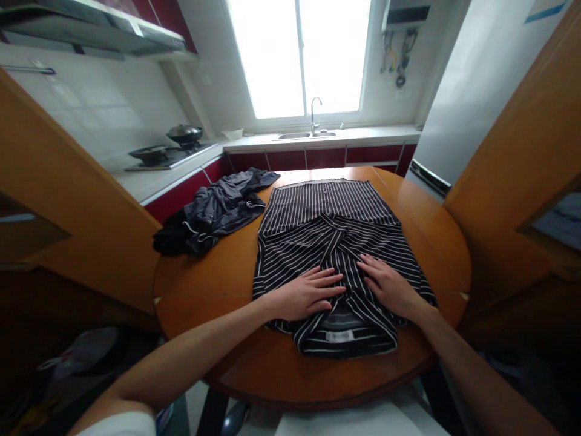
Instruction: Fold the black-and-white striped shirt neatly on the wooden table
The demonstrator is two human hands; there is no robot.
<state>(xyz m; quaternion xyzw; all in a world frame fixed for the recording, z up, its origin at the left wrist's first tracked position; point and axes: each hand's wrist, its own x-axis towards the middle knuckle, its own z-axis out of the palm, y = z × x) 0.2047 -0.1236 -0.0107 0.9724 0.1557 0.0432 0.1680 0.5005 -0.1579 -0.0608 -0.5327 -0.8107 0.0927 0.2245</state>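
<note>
A black shirt with white stripes (327, 200) lies spread on the round wooden table (204, 309), its collar end toward me and its hem toward the window. Both sleeves are folded inward across the front, their ends meeting near the middle. My left hand (308, 293) rests flat on the left part of the shirt, fingers stretched out. On the right part my right hand (385, 283) lies flat too, palm down with the fingers apart. Inside the open collar a white label shows.
A crumpled dark jacket-like garment (222, 206) lies at the table's back left edge. Beyond are a stove (172, 156) with a wok (185, 134), a counter with a sink and faucet (313, 115), and a fridge (472, 91) at right. Wooden door frames flank the table.
</note>
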